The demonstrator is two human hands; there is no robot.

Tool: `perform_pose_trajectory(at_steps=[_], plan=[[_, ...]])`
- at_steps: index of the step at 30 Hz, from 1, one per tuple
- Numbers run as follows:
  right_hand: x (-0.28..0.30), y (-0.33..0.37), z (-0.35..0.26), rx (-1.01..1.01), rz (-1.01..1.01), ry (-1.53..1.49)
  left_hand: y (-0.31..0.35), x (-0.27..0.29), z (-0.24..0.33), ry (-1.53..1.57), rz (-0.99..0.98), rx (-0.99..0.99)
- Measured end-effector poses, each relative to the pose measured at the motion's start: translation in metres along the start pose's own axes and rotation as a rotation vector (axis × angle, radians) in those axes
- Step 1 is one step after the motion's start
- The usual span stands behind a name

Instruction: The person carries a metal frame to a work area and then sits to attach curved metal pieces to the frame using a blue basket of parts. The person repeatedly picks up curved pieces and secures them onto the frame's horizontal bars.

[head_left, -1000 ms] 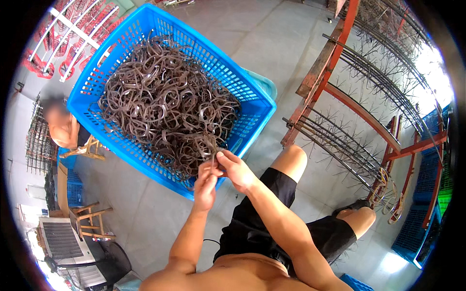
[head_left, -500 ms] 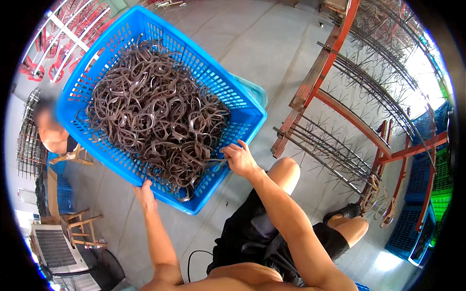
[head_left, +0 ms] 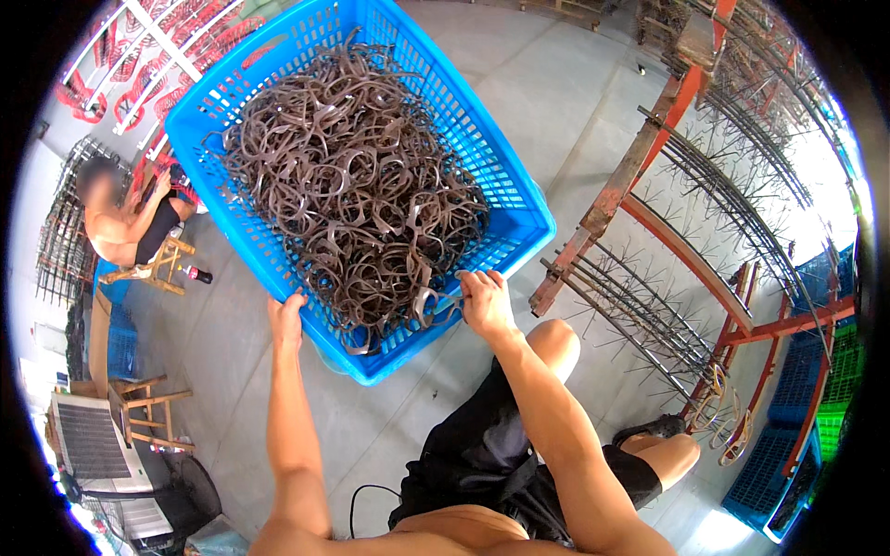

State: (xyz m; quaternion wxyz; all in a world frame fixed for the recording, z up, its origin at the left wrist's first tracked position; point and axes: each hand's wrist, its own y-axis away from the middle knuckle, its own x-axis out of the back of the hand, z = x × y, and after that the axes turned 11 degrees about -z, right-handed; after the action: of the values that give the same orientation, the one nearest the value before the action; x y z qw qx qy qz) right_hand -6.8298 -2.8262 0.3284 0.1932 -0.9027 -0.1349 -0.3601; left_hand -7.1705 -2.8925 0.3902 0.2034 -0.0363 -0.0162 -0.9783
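Note:
A blue plastic basket (head_left: 526, 215) is in front of me, its slotted walls around a heap of thin, dark brown curved pieces (head_left: 357, 176) with ring-like openings, resembling eyeglass frames. On the near left side, my left hand (head_left: 287, 320) is closed on the basket's rim, thumb over the top edge. My right hand (head_left: 487, 304) is closed at the near right side, with the end of one dark curved piece (head_left: 434, 304) between thumb and fingers. That piece reaches over the inside of the basket to the edge of the heap. The fingers' undersides are hidden.
A red metal rack (head_left: 640, 157) with spiked rods stands at right, near my knee. Blue crates (head_left: 774, 463) lie beyond it. At left a person (head_left: 130, 218) sits on a wooden stool (head_left: 169, 264), near a bottle (head_left: 197, 274). Another stool (head_left: 153, 408) stands nearer, beside an air cooler (head_left: 93, 440).
The basket has shifted right and upward in the picture, both hands with it. More of the seated person shows at left. The piece at my right hand is raised more into view.

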Motion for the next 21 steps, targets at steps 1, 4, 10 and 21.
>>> perform_pose_trajectory(at_steps=[1,4,10,21], plan=[[-0.001,-0.002,0.000,-0.032,-0.038,-0.026,-0.010,0.000,0.001,-0.011,-0.020,-0.001],[-0.006,-0.004,-0.002,-0.032,-0.060,-0.007,-0.032,0.002,0.000,-0.021,-0.075,0.022],[0.001,-0.003,-0.021,-0.061,-0.036,-0.040,-0.043,0.005,-0.005,-0.015,0.018,-0.036],[0.031,-0.010,-0.048,-0.508,-0.287,-1.097,0.053,-0.144,0.015,-0.719,-0.317,-0.648]])
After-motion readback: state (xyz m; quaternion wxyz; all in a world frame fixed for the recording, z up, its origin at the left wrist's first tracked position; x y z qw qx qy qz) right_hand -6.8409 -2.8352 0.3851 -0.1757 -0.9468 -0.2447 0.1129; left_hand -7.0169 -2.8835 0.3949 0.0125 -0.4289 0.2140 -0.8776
